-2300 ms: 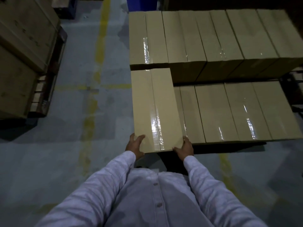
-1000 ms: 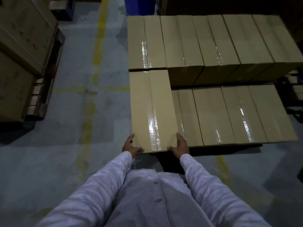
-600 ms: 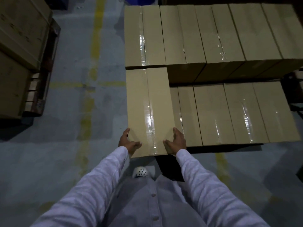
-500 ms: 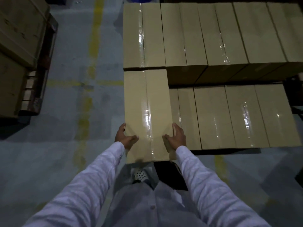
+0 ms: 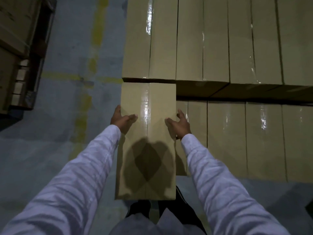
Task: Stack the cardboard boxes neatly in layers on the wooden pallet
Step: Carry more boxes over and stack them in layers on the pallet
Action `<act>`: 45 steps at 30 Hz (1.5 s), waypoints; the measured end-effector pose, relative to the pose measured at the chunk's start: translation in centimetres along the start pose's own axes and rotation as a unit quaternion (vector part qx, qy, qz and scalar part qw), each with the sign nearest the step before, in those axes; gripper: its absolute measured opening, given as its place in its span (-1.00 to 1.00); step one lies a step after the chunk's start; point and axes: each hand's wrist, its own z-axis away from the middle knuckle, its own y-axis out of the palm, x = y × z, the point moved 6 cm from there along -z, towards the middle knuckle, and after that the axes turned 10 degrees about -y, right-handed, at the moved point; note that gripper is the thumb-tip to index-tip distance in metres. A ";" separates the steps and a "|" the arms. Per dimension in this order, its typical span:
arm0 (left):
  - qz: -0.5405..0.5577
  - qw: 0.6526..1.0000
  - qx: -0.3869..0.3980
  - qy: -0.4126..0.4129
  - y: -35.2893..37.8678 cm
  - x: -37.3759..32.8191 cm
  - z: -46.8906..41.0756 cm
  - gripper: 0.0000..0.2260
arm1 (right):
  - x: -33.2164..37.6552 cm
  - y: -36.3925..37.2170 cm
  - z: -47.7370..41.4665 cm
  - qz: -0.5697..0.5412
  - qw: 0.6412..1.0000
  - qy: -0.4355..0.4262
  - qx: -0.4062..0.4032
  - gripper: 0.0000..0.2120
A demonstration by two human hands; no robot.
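Head view: a long cardboard box is being gripped at both long sides by the left hand and right hand, its long axis running away toward the taller back row, its far end nearly abutting.

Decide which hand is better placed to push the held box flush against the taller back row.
Neither alone: left hand and right hand grip opposite long sides of the cardboard box symmetrically; both should push.
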 end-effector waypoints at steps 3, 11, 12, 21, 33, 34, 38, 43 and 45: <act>-0.017 1.000 -0.013 0.003 -0.1 0.6 -0.5 0.01 | 0.0 0.8 -0.2 0.003 1.000 0.005 0.014 -0.14; -0.037 0.999 0.000 0.015 -0.2 -1.3 0.5 -0.09 | 0.5 0.7 -0.9 0.003 1.000 0.019 0.011 -0.11; -0.042 0.999 0.002 0.018 -0.1 -1.7 0.7 -0.12 | 0.7 0.8 -1.0 0.007 1.000 0.020 0.013 -0.11; -0.044 0.999 0.014 0.020 -0.3 -2.0 0.5 -0.23 | 1.3 1.2 -1.2 0.043 0.999 0.008 0.027 -0.05; -0.066 0.998 0.024 -0.007 -1.0 -2.0 -0.3 -0.10 | 1.1 2.5 -1.6 0.075 0.997 0.020 0.021 0.01; -0.053 0.998 0.027 -0.004 -0.8 -2.3 0.2 -0.18 | 1.1 2.4 -1.7 0.077 0.997 0.023 0.018 0.02; -0.020 0.999 0.045 -0.002 -0.8 -2.9 0.4 -0.34 | 1.1 2.6 -1.6 0.064 0.997 0.034 0.012 0.06; -0.017 0.996 0.089 -0.002 -0.6 -2.9 -0.3 -0.24 | -0.4 3.3 0.6 0.063 0.996 0.069 -0.016 0.02; -0.021 0.995 0.097 -0.005 -0.2 -2.8 -0.2 -0.15 | -1.3 3.7 1.6 0.052 0.996 0.077 -0.003 0.02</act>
